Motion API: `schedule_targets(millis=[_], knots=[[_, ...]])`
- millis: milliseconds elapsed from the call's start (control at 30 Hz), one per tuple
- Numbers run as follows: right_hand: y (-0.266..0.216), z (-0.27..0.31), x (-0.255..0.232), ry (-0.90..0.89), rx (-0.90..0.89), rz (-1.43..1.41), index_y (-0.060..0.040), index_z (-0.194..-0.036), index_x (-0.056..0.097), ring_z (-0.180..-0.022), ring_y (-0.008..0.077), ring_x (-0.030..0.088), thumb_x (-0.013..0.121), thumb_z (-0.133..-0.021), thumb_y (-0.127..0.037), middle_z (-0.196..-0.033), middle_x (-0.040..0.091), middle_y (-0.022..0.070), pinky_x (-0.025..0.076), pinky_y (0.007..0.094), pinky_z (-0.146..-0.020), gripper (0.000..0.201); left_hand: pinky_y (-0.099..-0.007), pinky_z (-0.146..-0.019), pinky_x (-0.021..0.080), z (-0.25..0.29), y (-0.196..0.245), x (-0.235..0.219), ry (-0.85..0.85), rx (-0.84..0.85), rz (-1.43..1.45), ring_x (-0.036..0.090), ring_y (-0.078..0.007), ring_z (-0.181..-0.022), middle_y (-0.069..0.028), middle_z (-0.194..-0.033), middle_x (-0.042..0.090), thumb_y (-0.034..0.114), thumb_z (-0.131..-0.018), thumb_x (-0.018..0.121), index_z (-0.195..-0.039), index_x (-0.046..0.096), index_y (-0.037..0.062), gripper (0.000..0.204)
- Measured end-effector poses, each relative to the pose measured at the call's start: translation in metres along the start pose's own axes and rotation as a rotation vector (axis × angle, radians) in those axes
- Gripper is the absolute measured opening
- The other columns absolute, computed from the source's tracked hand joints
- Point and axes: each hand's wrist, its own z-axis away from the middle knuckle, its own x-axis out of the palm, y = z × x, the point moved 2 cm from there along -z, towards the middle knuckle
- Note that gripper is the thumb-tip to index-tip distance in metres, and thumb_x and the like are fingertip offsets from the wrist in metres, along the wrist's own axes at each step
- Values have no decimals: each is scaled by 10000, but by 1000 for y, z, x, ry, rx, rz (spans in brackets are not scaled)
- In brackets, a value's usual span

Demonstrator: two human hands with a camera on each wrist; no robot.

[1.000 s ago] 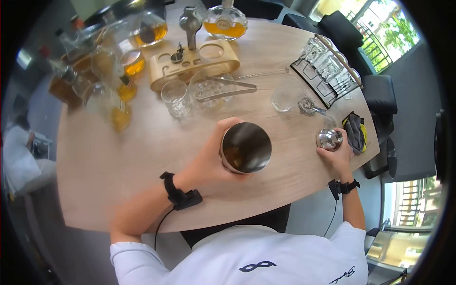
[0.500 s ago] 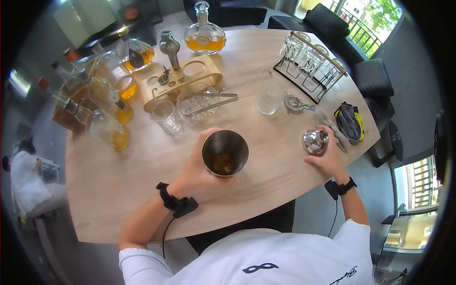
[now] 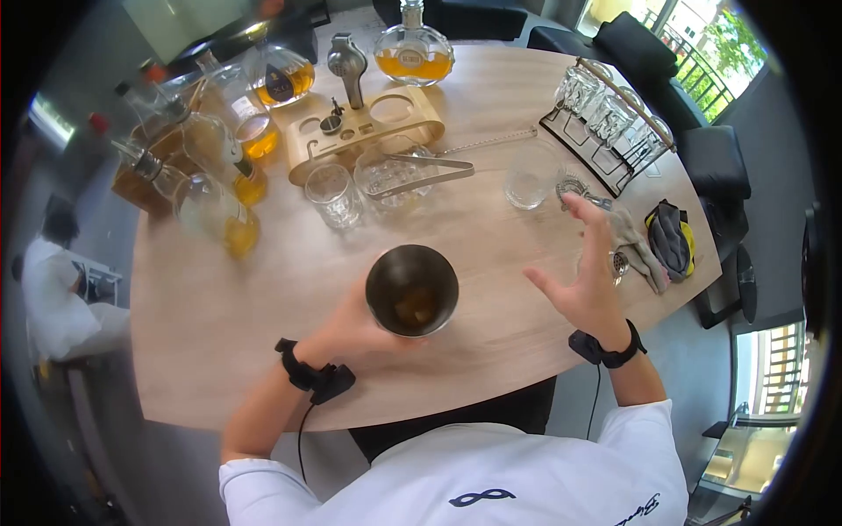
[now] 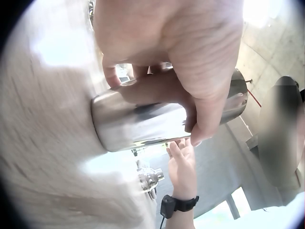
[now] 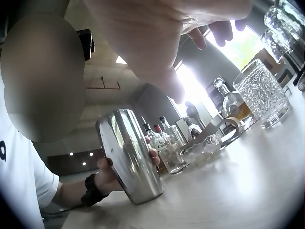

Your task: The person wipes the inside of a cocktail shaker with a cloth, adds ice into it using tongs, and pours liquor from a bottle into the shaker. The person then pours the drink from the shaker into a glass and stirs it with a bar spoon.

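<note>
A steel shaker tin (image 3: 412,290) stands slightly tilted near the table's front, amber liquid and pale pieces inside it. My left hand (image 3: 355,320) grips its side, fingers and thumb curled round the wall, as the left wrist view also shows on the tin (image 4: 138,117). My right hand (image 3: 583,276) is raised to the right of the tin, fingers spread and holding nothing. Partly hidden behind it, the steel shaker top (image 3: 619,266) rests on the table; the left wrist view shows this top (image 4: 150,178) below the right hand (image 4: 182,167).
Behind the tin are a cut glass (image 3: 333,197), an ice bowl with tongs (image 3: 421,178) and a wooden stand (image 3: 364,131). Several bottles (image 3: 210,202) stand left. Toward the right are a clear glass (image 3: 527,186), a strainer (image 3: 574,188), a glass rack (image 3: 605,127) and cloths (image 3: 671,241).
My right hand has let go of the shaker top and moved left, its fingers now spread. My left hand still grips the tin.
</note>
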Motion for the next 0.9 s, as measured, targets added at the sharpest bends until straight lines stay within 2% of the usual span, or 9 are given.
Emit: schedule_targets(millis=[67, 100, 167, 300, 467, 567, 633, 767, 900], knots=[[2, -3, 11, -202, 204, -484, -42, -1555, 282, -1350, 326, 439, 931, -729, -269, -1510, 416, 188, 396, 466, -1094, 1074, -391, -1108, 443, 4, -16, -14, -11, -7, -23, 561, -221, -1288, -76, -1383, 597, 185, -601, 990, -1450, 486, 76, 993], [8, -10, 16, -213, 208, -479, -42, -1555, 282, -1350, 326, 439, 931, -729, -269, -1510, 416, 188, 396, 466, -1094, 1074, -392, -1098, 456, 5, -22, -21, -31, -3, -62, 581, -217, -1266, -73, -1362, 620, 183, -592, 994, -1435, 504, 77, 980], [30, -31, 35, 48, 349, -477, -41, -1568, 232, -1373, 321, 422, 921, -754, -316, -1528, 389, 219, 413, 454, -1084, 1101, -394, -1084, 473, 5, -30, -30, -19, 12, -55, 613, -211, -1223, -69, -1321, 657, 194, -579, 998, -1405, 530, 76, 957], [50, -56, 57, 84, 420, -411, -49, -1572, 209, -1385, 332, 412, 907, -778, -330, -1533, 374, 240, 408, 441, -1097, 1094, -384, -1070, 471, 2, -25, -42, -38, 10, -72, 610, -200, -1205, -63, -1304, 661, 170, -552, 996, -1393, 538, 69, 963], [65, -59, 82, 62, 601, -744, -47, -1522, 327, -1312, 271, 491, 898, -785, -340, -1451, 483, 204, 386, 394, -1082, 978, -369, -1049, 471, 12, -10, -53, 42, -48, -43, 597, -192, -1198, -57, -1297, 652, 134, -536, 987, -1396, 533, 64, 975], [54, -45, 76, 85, 614, -688, -51, -1469, 415, -1264, 226, 519, 892, -784, -330, -1366, 560, 161, 375, 362, -1069, 880, -367, -1050, 470, 21, -34, -64, 142, -110, 21, 593, -191, -1206, -51, -1304, 647, 141, -535, 988, -1392, 540, 65, 970], [50, -38, 72, 69, 557, -639, -55, -1440, 445, -1240, 215, 531, 904, -766, -303, -1325, 585, 142, 383, 358, -1064, 852, -414, -1165, 377, 26, -48, -71, 72, 9, 35, 513, -246, -1350, -97, -1423, 572, 207, -685, 946, -1489, 444, 62, 959], [37, -34, 68, -60, 337, -627, -66, -1357, 512, -1168, 197, 582, 950, -677, -219, -1220, 643, 96, 423, 362, -1052, 824, -354, -1039, 481, 30, -37, -66, 227, -60, 66, 600, -181, -1191, -41, -1299, 657, 84, -587, 982, -1364, 565, 71, 882], [18, -24, 76, -130, 274, -752, -60, -1325, 523, -1139, 207, 614, 973, -619, -188, -1194, 652, 89, 450, 367, -1045, 847, -357, -1040, 486, 34, -10, -62, 244, -141, -135, 607, -187, -1190, -48, -1301, 663, 83, -605, 979, -1355, 578, 69, 850]])
